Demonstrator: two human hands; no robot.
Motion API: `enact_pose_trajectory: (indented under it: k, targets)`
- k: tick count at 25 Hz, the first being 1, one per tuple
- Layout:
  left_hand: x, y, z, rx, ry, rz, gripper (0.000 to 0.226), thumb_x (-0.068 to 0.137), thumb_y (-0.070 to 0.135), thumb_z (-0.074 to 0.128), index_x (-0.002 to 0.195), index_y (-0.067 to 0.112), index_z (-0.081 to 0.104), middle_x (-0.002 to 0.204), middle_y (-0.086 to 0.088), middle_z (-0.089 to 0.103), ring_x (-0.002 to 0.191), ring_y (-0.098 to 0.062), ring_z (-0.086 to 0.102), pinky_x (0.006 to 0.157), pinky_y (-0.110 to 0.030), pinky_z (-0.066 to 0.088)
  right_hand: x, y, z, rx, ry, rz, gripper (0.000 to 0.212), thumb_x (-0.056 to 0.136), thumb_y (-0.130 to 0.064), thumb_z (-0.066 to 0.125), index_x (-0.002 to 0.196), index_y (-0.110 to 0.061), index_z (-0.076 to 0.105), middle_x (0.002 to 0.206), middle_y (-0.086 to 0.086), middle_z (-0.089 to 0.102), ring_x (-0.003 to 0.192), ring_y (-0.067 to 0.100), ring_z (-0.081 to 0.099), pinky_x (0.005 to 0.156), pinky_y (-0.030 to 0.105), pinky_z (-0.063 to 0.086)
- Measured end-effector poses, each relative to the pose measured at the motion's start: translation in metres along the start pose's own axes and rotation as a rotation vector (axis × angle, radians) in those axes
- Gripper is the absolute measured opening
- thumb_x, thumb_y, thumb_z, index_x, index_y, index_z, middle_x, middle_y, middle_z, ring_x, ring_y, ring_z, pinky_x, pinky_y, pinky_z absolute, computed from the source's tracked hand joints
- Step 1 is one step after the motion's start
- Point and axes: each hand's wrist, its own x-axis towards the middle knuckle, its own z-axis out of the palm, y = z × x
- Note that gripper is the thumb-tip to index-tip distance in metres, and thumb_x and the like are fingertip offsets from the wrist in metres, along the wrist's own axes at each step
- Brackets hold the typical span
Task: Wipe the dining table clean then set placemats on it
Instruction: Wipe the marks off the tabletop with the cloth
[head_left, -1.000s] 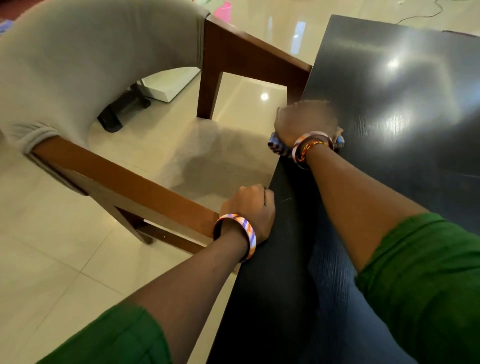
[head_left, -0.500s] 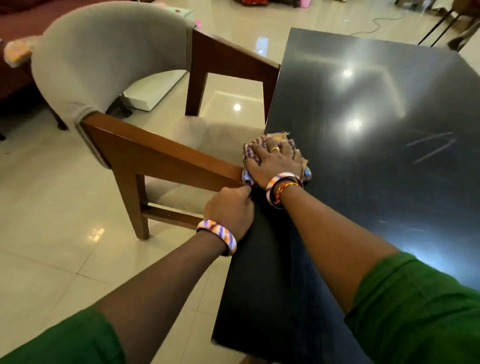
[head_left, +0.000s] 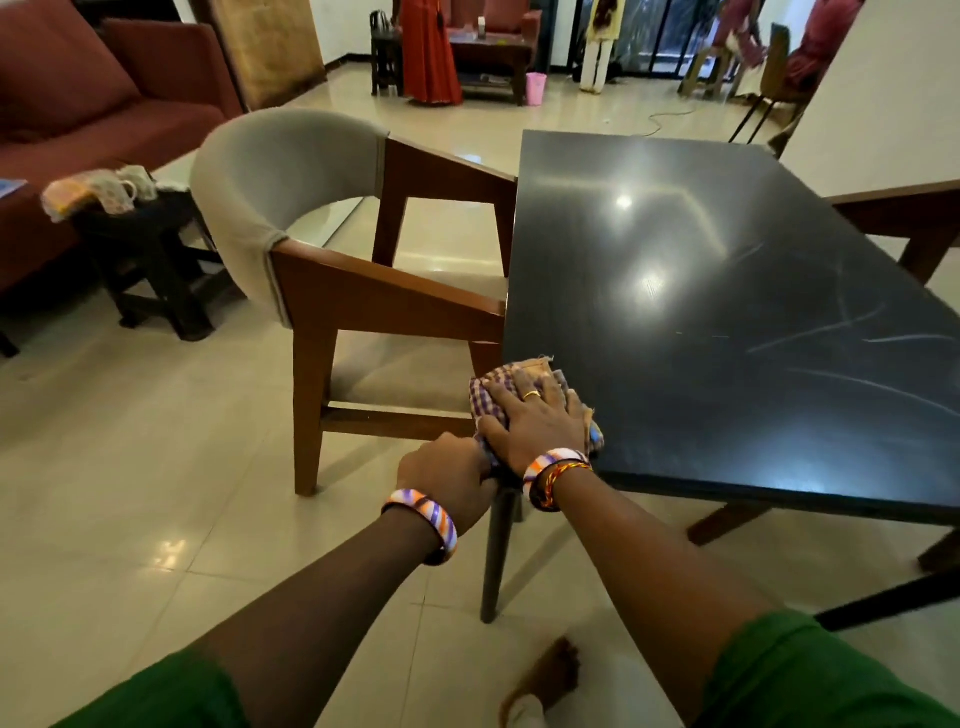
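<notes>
- Checked cloth (head_left: 524, 384) lies at the near left corner of the black desk (head_left: 727, 291), soft and limp, so we judge it bunches easily.
- Our right hand (head_left: 535, 421) presses it flat, fingers spread.
- Our left hand (head_left: 447, 478) curls round the desk corner.
- Open room lies right and ahead; the chair (head_left: 332, 249) crowds the left edge.
- Streaks suggest wiping is unfinished.

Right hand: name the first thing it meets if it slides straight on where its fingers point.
Nothing close: beyond the right hand and checked cloth lies bare black table to its far edge, though the chair armrest flanks that line, depth unclear.
</notes>
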Motion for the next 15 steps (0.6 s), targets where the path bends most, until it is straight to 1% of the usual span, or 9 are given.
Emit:
enact_pose_trajectory:
  k: [3, 5, 6, 7, 9, 12, 13, 15]
  targets:
    - [-0.016, 0.008, -0.013, 0.04, -0.034, 0.074, 0.032, 0.09, 0.044, 0.052, 0.091, 0.015, 0.066, 0.064, 0.004, 0.048, 0.063, -0.015, 0.052, 0.062, -0.027, 0.048, -0.026, 0.001, -0.004, 0.025, -0.019, 0.031, 0.055, 0.096, -0.053, 0.027, 0.147, -0.036, 0.018, 0.158, -0.004, 0.015, 0.145, 0.026, 0.009, 0.116, 0.048, 0.007]
    - [-0.023, 0.014, -0.022, 0.069, -0.053, 0.112, 0.035, 0.088, 0.046, 0.053, 0.094, 0.014, 0.065, 0.068, 0.003, 0.051, 0.067, -0.016, 0.055, 0.065, -0.028, 0.051, -0.039, 0.013, -0.012, 0.023, -0.032, 0.048, 0.055, 0.096, -0.052, 0.026, 0.148, -0.035, 0.017, 0.158, -0.004, 0.013, 0.145, 0.025, 0.008, 0.116, 0.046, 0.008]
    - [-0.025, 0.017, -0.025, 0.08, -0.05, 0.125, 0.036, 0.087, 0.048, 0.054, 0.098, 0.015, 0.065, 0.076, 0.001, 0.058, 0.073, -0.017, 0.058, 0.069, -0.029, 0.054, -0.044, 0.024, -0.016, 0.022, -0.042, 0.064, 0.055, 0.096, -0.052, 0.027, 0.148, -0.035, 0.016, 0.158, -0.005, 0.012, 0.145, 0.025, 0.006, 0.116, 0.046, 0.007]
    - [-0.026, 0.019, -0.027, 0.085, -0.044, 0.141, 0.038, 0.086, 0.049, 0.055, 0.103, 0.017, 0.064, 0.088, -0.001, 0.063, 0.081, -0.018, 0.06, 0.072, -0.03, 0.054, -0.049, 0.038, -0.02, 0.024, -0.054, 0.095, 0.055, 0.096, -0.052, 0.027, 0.147, -0.036, 0.016, 0.158, -0.006, 0.011, 0.146, 0.025, 0.005, 0.116, 0.046, 0.007]
    - [-0.027, 0.03, -0.029, 0.085, -0.055, 0.191, 0.04, 0.086, 0.048, 0.055, 0.112, 0.018, 0.062, 0.112, -0.004, 0.062, 0.095, -0.018, 0.06, 0.076, -0.028, 0.053, -0.064, 0.074, -0.025, 0.03, -0.061, 0.198, 0.055, 0.095, -0.053, 0.028, 0.147, -0.038, 0.016, 0.158, -0.008, 0.009, 0.146, 0.025, 0.002, 0.116, 0.046, 0.006]
    - [-0.025, 0.051, -0.028, 0.053, -0.09, 0.258, 0.048, 0.088, 0.044, 0.053, 0.127, 0.016, 0.054, 0.14, -0.005, 0.045, 0.119, -0.02, 0.051, 0.09, -0.03, 0.049, -0.084, 0.13, -0.031, 0.07, -0.05, 0.337, 0.056, 0.094, -0.053, 0.03, 0.147, -0.039, 0.016, 0.158, -0.006, 0.009, 0.146, 0.026, 0.002, 0.117, 0.047, 0.005]
    - [-0.021, 0.06, -0.026, 0.047, -0.093, 0.27, 0.051, 0.089, 0.045, 0.051, 0.131, 0.016, 0.05, 0.146, -0.004, 0.038, 0.126, -0.021, 0.046, 0.095, -0.031, 0.047, -0.091, 0.148, -0.034, 0.087, -0.041, 0.371, 0.056, 0.094, -0.052, 0.03, 0.147, -0.039, 0.016, 0.158, -0.005, 0.01, 0.146, 0.027, 0.002, 0.117, 0.047, 0.005]
    - [-0.012, 0.079, -0.02, 0.055, -0.105, 0.295, 0.055, 0.091, 0.045, 0.048, 0.137, 0.016, 0.042, 0.153, -0.004, 0.028, 0.135, -0.022, 0.035, 0.102, -0.033, 0.042, -0.102, 0.181, -0.04, 0.109, -0.023, 0.42, 0.056, 0.095, -0.051, 0.031, 0.147, -0.037, 0.016, 0.159, -0.004, 0.01, 0.146, 0.027, 0.002, 0.117, 0.046, 0.003]
